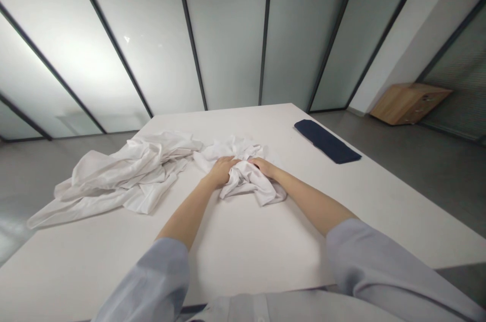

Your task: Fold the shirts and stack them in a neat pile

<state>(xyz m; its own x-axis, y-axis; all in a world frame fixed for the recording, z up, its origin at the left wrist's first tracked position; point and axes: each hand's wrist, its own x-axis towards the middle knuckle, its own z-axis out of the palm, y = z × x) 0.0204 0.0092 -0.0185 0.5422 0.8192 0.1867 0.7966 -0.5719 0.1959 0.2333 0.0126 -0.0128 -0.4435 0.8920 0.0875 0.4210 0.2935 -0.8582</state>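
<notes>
Four pairs, three singles

One left hand (221, 171) and one right hand (265, 166) are making two. Two bare forearms (190, 213) and two grey sleeves (152, 279) are showing as well. One left heap (125, 172) and one middle heap (254, 183) of white cloth are making two more, while their folds are hiding how many pieces each is holding. One navy cloth (326, 142), one white table (258, 241) and one wooden cabinet (404, 102) are counting singly

Bare tabletop (279, 134) lets the right hand (264, 166) pass toward the folded navy cloth (327, 142). Leftward, heaped white fabric (125, 167) obstructs the left hand (221, 172).
</notes>
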